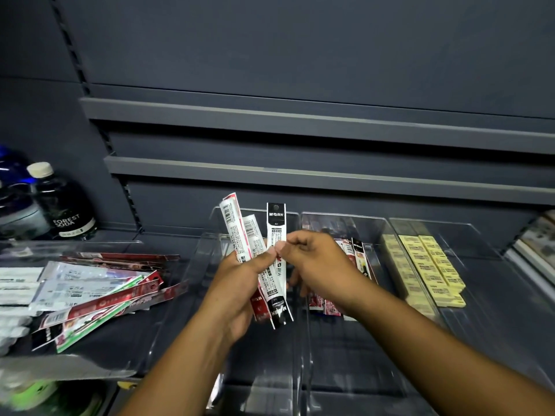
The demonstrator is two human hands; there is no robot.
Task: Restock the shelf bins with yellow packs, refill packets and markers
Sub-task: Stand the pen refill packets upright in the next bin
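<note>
My left hand [240,283] grips a fan of several long refill packets [237,232], white and red, above a clear shelf bin [207,250]. My right hand [318,262] pinches one black-and-white refill packet [276,223] in that fan between thumb and forefinger. The clear bin to the right [381,232] holds more refill packets [357,259] standing behind my right hand. The bin further right [480,265] holds rows of yellow packs [432,268]. No markers are visible.
A loose heap of red, green and white packets [99,289] lies in a clear tray [132,244] at the left. Dark bottles [66,205] stand at the back left. Grey shelf rails [300,115] run across above the bins.
</note>
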